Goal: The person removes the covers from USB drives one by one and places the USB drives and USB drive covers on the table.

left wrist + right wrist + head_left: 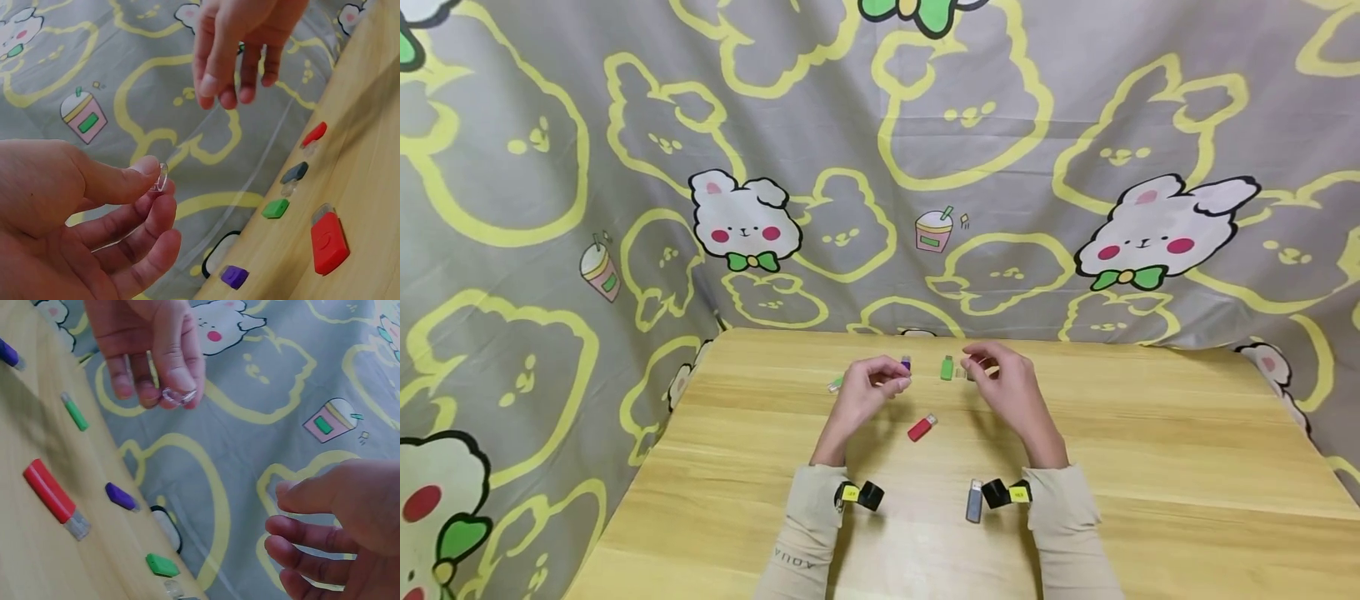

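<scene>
My left hand pinches a small clear plastic cap between thumb and index finger, above the table. My right hand is held up across from it, fingers loosely bent and apart, with nothing between them in the right wrist view. Below and between the hands lies a red USB stick. A purple USB stick lies beyond my left fingertips. Near my right fingertips is a green USB stick. In the left wrist view, a dark grey USB stick and another red one lie beyond the green one.
Toward me, a grey USB stick lies beside the right wrist camera. Another green stick is partly behind my left hand. A patterned curtain hangs behind and beside the wooden table.
</scene>
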Demonstrator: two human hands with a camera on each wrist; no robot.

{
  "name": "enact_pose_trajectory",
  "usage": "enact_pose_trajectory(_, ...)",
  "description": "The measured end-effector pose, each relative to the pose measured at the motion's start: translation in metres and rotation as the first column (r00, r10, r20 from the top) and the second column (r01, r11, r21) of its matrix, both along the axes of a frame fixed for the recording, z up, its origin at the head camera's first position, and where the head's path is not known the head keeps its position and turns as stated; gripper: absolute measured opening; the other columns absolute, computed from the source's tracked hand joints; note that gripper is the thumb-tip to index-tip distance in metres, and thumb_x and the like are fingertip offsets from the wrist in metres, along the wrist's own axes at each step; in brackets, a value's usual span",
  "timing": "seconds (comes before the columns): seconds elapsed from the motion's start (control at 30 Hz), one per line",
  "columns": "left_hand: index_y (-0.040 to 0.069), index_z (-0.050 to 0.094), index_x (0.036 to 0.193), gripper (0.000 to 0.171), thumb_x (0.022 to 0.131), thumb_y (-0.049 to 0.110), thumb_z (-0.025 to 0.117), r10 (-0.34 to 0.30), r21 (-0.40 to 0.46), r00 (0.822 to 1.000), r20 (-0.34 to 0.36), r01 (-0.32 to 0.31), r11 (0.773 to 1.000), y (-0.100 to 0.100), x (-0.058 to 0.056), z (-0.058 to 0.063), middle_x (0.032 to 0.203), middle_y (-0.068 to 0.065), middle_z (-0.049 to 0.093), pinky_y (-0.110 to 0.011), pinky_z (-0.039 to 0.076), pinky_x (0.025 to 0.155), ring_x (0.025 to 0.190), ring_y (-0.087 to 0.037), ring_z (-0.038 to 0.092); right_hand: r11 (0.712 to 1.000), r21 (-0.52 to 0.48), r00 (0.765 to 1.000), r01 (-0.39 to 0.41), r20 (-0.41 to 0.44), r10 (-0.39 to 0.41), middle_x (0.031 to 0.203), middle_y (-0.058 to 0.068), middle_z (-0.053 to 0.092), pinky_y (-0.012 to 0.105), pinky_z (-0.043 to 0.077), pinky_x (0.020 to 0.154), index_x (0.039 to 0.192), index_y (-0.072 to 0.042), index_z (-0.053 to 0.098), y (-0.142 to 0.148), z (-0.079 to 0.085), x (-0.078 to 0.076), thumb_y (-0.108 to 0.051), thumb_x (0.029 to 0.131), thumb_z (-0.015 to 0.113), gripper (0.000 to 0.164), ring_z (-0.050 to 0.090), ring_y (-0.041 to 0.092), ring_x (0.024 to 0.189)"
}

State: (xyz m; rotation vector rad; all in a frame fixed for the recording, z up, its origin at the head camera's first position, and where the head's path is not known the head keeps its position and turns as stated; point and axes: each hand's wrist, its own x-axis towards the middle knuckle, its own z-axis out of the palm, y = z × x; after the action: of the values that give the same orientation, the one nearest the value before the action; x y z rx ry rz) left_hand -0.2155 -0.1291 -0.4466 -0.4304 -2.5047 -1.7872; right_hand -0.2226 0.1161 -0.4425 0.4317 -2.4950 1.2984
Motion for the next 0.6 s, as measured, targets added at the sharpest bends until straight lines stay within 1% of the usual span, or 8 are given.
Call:
enact_pose_trajectory(0.03, -0.004, 0.074, 0.1, 0.01, 0.091, 0.0, 0.075, -0.005, -0.005, 1.0, -0.001, 0.005, 1.0, 0.001, 0.0, 0.0, 0.09, -0.013, 0.074, -0.035, 0.058, 0.068, 0.082, -0.04, 0.067, 1.0, -0.001, 1.0, 0.0, -0.004, 0.0, 0.098, 0.01, 0.073, 0.036, 0.058, 0.071, 0.114, -0.001, 0.073, 0.001, 0.002, 0.001, -0.009, 0.097, 0.071, 0.018, 0.07, 0.026, 0.089)
enact_pose_trajectory(0.17, -0.005, 0.075, 0.102, 0.011, 0.092, 0.001, 0.074, -0.005, -0.041, 1.0, -0.011, 0.005, 0.999, 0.006, -0.002, 0.002, 0.093, -0.01, 0.074, -0.026, 0.057, 0.069, 0.08, -0.023, 0.068, 1.0, -0.008, 1.0, 0.0, -0.013, 0.0, 0.097, 0.01, 0.074, 0.034, 0.058, 0.071, 0.113, -0.002, 0.073, 0.004, 0.006, 0.002, -0.008, 0.097, 0.072, 0.017, 0.07, 0.025, 0.088)
enact_pose_trajectory(0.23, -0.006, 0.075, 0.102, 0.011, 0.092, 0.0, 0.074, 0.003, -0.039, 1.0, -0.024, -0.004, 0.999, 0.009, -0.003, 0.001, 0.095, -0.011, 0.075, -0.024, 0.057, 0.07, 0.081, -0.022, 0.069, 1.0, -0.01, 1.0, -0.007, -0.003, 0.006, 0.097, 0.009, 0.074, 0.033, 0.058, 0.071, 0.113, -0.003, 0.073, 0.006, 0.006, 0.003, -0.008, 0.098, 0.071, 0.016, 0.07, 0.024, 0.088)
enact_pose_trajectory(0.27, -0.006, 0.075, 0.101, 0.011, 0.093, 0.0, 0.074, 0.012, -0.042, 0.999, -0.032, -0.013, 0.999, 0.01, -0.003, 0.0, 0.095, -0.012, 0.075, -0.024, 0.057, 0.07, 0.08, -0.019, 0.069, 1.0, -0.01, 1.0, -0.006, 0.004, 0.006, 0.097, 0.009, 0.073, 0.033, 0.058, 0.072, 0.113, -0.004, 0.073, 0.006, 0.006, 0.003, -0.008, 0.098, 0.071, 0.016, 0.07, 0.024, 0.087)
enact_pose_trajectory(0.37, -0.005, 0.076, 0.1, 0.008, 0.093, -0.002, 0.073, 0.025, -0.045, 0.998, -0.056, -0.028, 0.999, 0.015, -0.007, -0.004, 0.096, -0.013, 0.076, -0.025, 0.059, 0.071, 0.082, -0.023, 0.071, 1.0, -0.007, 1.0, 0.0, 0.027, 0.0, 0.097, 0.008, 0.073, 0.035, 0.057, 0.074, 0.115, -0.004, 0.072, 0.009, 0.007, 0.005, -0.009, 0.098, 0.071, 0.017, 0.069, 0.023, 0.087)
enact_pose_trajectory(0.5, 0.0, 0.078, 0.098, 0.008, 0.093, -0.002, 0.072, 0.03, -0.123, 0.997, -0.071, -0.038, 0.992, 0.022, -0.015, -0.006, 0.094, -0.01, 0.076, -0.024, 0.058, 0.073, 0.083, -0.019, 0.071, 1.0, -0.003, 0.999, 0.015, 0.031, -0.015, 0.096, 0.008, 0.073, 0.038, 0.057, 0.076, 0.115, -0.004, 0.072, 0.013, 0.007, 0.007, -0.008, 0.097, 0.072, 0.018, 0.069, 0.023, 0.086)
enact_pose_trajectory(0.6, 0.001, 0.079, 0.098, 0.008, 0.094, 0.0, 0.072, 0.027, -0.201, 0.998, -0.053, -0.037, 0.979, 0.027, -0.024, -0.007, 0.093, -0.006, 0.076, -0.024, 0.055, 0.072, 0.083, -0.016, 0.068, 1.0, 0.0, 1.0, 0.019, 0.011, -0.019, 0.095, 0.009, 0.073, 0.039, 0.057, 0.076, 0.114, -0.003, 0.072, 0.015, 0.008, 0.008, -0.006, 0.096, 0.072, 0.018, 0.068, 0.023, 0.084)
